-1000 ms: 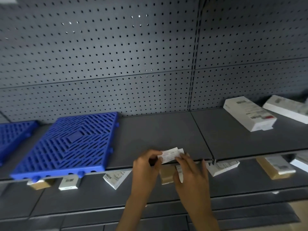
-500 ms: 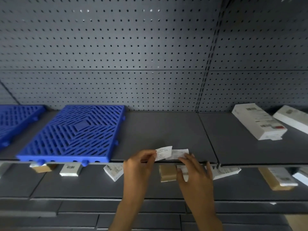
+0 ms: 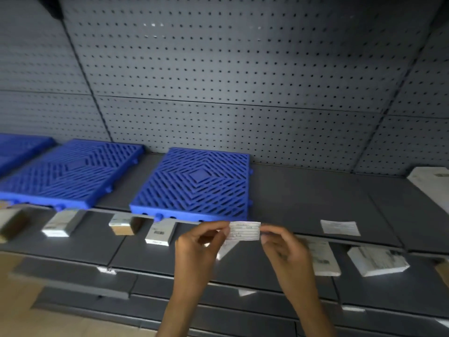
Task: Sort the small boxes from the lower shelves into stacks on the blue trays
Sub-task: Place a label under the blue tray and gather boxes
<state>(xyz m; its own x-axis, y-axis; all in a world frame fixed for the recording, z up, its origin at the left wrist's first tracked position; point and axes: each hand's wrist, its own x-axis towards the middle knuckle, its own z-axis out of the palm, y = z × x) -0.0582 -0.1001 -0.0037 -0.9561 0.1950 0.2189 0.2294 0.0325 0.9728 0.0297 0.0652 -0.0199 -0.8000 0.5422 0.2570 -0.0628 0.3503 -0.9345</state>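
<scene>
Left hand (image 3: 201,242): is pinching the left end of a white slip (image 3: 244,231) between the thumb and the curled fingers.
Right hand (image 3: 283,244): is pinching the right end of the same slip, also with curled fingers; the two hands are staying apart, with the slip stretched between them.
White slip: is hanging in the air in front of the front edge of the upper shelf (image 3: 303,195), just below the front right corner of the right blue tray (image 3: 194,183); its printed lines are too blurred to read.
Blue trays: all are lying flat on the upper shelf, the right blue tray nearest to the hands, the middle blue tray (image 3: 70,173) beside it, and the left blue tray (image 3: 19,147) being cut by the picture edge.
Small boxes: are lying on the lower shelf (image 3: 97,242), under the trays; left of the hands are a grey box (image 3: 160,231), a brown-sided box (image 3: 124,224) and a pale box (image 3: 58,223); right of the hands are two white boxes (image 3: 377,261).
Hidden box (image 3: 227,249): is showing only one white corner between the two hands.
Loose label (image 3: 340,227): is lying flat on the upper shelf, near its front edge, to the right of the hands.
Large white box (image 3: 432,181): is lying on the upper shelf at the far right.
</scene>
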